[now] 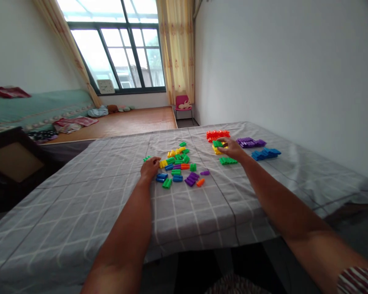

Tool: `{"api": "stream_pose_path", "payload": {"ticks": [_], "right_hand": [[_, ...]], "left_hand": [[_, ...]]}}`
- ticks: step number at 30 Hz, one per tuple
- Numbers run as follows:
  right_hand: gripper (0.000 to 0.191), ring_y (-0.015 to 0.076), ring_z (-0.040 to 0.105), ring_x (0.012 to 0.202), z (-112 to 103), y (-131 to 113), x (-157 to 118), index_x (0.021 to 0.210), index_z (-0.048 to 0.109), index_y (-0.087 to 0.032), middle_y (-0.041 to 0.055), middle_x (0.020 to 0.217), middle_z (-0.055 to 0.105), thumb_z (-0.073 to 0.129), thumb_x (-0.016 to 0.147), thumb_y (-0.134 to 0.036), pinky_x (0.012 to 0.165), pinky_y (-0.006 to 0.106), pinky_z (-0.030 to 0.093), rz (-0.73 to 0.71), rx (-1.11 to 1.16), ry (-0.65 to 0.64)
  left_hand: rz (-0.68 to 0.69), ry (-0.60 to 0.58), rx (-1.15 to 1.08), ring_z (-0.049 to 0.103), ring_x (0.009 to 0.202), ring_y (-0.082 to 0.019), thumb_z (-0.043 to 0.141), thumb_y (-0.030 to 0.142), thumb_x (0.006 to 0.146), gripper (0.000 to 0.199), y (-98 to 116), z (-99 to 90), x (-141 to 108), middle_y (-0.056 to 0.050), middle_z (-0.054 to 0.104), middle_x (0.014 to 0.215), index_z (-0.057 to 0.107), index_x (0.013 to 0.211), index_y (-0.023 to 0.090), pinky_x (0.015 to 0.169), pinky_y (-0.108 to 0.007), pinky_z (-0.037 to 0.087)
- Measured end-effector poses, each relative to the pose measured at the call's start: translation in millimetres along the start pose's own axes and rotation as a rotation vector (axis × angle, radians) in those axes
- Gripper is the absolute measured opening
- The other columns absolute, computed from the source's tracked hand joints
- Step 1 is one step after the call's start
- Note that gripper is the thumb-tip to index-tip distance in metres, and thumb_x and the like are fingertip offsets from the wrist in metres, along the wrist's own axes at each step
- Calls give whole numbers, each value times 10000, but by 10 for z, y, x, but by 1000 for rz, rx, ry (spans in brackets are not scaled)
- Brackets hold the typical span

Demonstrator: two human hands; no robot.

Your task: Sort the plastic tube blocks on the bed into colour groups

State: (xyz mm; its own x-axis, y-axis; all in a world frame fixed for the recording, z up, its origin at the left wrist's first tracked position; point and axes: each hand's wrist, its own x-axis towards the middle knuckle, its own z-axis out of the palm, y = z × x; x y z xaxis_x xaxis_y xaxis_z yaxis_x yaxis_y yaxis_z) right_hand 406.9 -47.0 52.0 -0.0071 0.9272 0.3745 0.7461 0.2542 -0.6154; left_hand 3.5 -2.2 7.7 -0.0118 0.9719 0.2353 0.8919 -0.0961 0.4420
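Note:
Small coloured plastic pieces lie on a grey checked cloth (110, 179). My right hand (230, 148) pinches a green piece (217, 143) above a yellow group (216, 150). Near it are a red group (217, 135), a green row (228, 161), a purple group (250, 143) and a blue group (265, 154). My left hand (150, 166) rests at the left edge of a mixed pile, beside yellow pieces (163, 163); its fingers are bent and what they hold, if anything, is too small to tell. The pile also has green pieces (167, 183), purple pieces (191, 179) and an orange piece (200, 182).
A white wall (282, 73) runs along the right side. Behind the cloth-covered table stand a pink chair (183, 102) and a low wooden platform (135, 118) below a window. A dark cabinet (12, 159) is at the left.

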Motion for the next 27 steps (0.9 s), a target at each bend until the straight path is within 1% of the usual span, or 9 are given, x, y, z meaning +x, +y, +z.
{"api": "stream_pose_path", "payload": {"ticks": [2, 4, 6, 9, 13, 17, 21, 24, 27], "right_hand": [[452, 186, 653, 849, -269, 378, -143, 1203, 610, -154, 105, 1096, 685, 644, 765, -258, 759, 302, 539, 104, -65, 48], [447, 193, 651, 838, -426, 665, -274, 1171, 620, -134, 114, 1082, 688, 649, 739, -242, 752, 302, 532, 173, -148, 29], [445, 206, 652, 846, -475, 834, -370, 1145, 634, -126, 113, 1061, 697, 653, 710, -217, 771, 311, 523, 222, -220, -26], [458, 239, 652, 928, -428, 916, -431, 1136, 655, -123, 114, 1084, 699, 643, 682, -186, 842, 324, 502, 228, -297, -101], [478, 263, 645, 1006, -338, 913, -430, 1169, 661, -109, 122, 1119, 696, 603, 700, -182, 910, 324, 472, 163, -374, -172], [488, 258, 638, 1038, -322, 905, -458, 1200, 662, -138, 104, 1148, 698, 575, 720, -169, 963, 342, 448, 125, -413, -185], [505, 232, 649, 975, -340, 839, -515, 1203, 668, -187, 72, 1157, 701, 546, 719, -115, 925, 327, 469, 127, -477, -109], [431, 196, 658, 858, -277, 621, -455, 1173, 674, -159, 93, 1063, 722, 471, 795, -116, 844, 291, 497, 114, -464, 44], [356, 184, 652, 898, -41, 158, -293, 1126, 675, -147, 101, 1086, 706, 452, 848, -127, 860, 288, 495, -60, -370, 51]], "left_hand": [[6, -8, 20, 645, 1031, -186, 451, 250, 876, 351, -2, 5, 11, -25, 711, 1146, 701, 1122, 236, 876, -264, 479], [5, -9, 34, 647, 1027, -185, 448, 261, 880, 349, -3, 10, 20, -20, 712, 1144, 703, 1117, 246, 863, -261, 481], [-1, -5, 42, 649, 1021, -188, 451, 270, 878, 346, -9, 13, 25, -15, 715, 1137, 705, 1113, 256, 851, -264, 485], [-9, 5, 45, 650, 1017, -200, 464, 261, 862, 347, -26, 14, 25, -16, 720, 1123, 711, 1106, 258, 850, -276, 489], [6, 17, 37, 648, 1021, -208, 463, 253, 854, 350, -54, 21, 33, -24, 717, 1128, 715, 1096, 246, 857, -289, 490], [7, 5, 38, 647, 1026, -211, 461, 255, 860, 351, -64, 36, 55, -30, 714, 1138, 713, 1105, 245, 854, -291, 490], [1, 10, 27, 647, 1021, -207, 462, 258, 867, 348, -49, 46, 44, -33, 716, 1131, 711, 1110, 240, 851, -286, 486], [-4, 10, 12, 646, 1021, -197, 467, 251, 867, 340, -31, 47, 20, -23, 718, 1125, 713, 1101, 251, 850, -274, 483], [-7, 11, -10, 648, 1007, -193, 466, 249, 870, 338, -16, 49, 6, -29, 718, 1119, 714, 1098, 246, 849, -272, 484]]}}
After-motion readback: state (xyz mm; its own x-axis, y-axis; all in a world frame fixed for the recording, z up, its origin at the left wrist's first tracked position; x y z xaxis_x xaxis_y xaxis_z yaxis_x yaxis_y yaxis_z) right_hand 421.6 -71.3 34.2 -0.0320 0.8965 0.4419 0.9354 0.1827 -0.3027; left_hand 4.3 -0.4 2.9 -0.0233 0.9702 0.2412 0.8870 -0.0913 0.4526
